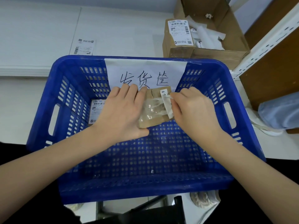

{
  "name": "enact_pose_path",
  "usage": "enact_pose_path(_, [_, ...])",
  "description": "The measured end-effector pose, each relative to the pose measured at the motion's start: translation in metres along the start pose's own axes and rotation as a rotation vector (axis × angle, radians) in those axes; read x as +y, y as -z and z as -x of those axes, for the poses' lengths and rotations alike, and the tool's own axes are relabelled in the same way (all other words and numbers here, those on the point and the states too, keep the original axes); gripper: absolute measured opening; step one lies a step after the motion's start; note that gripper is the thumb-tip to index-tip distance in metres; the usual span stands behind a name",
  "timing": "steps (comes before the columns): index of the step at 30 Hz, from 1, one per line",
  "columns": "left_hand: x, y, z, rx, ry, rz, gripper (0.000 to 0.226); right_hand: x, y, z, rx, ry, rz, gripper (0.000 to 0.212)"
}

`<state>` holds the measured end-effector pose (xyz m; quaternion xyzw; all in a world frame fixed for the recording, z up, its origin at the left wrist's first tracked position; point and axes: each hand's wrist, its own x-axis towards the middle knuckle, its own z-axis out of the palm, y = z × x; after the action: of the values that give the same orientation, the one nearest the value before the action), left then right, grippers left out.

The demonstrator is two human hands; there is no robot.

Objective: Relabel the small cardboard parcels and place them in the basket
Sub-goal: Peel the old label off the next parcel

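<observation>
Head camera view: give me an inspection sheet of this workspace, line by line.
Surface: white tabletop; one loose printed shipping label lies flat on it.
Job's things: blue perforated plastic basket with a handwritten paper sign on its far wall; a labelled parcel already lies inside it; a small brown cardboard parcel, tape-covered, is held over the basket; another labelled brown carton waits behind.
Clutter: open cardboard box holding white paper scraps.
Grippers: left hand grips the held parcel; right hand pinches a white label strip on it.
Cables: nothing seen.
Surroundings: white metal shelf upright and light blue cloth at right.
</observation>
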<state>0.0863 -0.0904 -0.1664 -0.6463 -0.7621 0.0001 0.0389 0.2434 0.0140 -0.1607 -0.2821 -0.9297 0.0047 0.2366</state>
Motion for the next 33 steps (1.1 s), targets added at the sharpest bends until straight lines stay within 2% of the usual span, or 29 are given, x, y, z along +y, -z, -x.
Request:
enact_pose_path(4, [-0.003, -0.005, -0.002, -0.012, -0.004, -0.021, 0.096, -0.008, -0.005, 0.004, -0.119, -0.008, -0.208, 0.037])
enact_pose_path(11, [-0.003, -0.003, 0.0, 0.012, -0.037, -0.073, 0.1, -0.008, 0.003, 0.0, -0.186, -0.252, -0.457, 0.026])
enact_pose_path(21, [0.001, 0.0, 0.0, 0.0, -0.075, -0.093, 0.097, -0.016, 0.004, 0.003, -0.289, -0.419, -0.42, 0.03])
enact_pose_path(33, [0.001, -0.001, 0.001, 0.023, -0.079, -0.054, 0.092, -0.018, -0.004, 0.006, -0.342, -0.411, -0.394, 0.019])
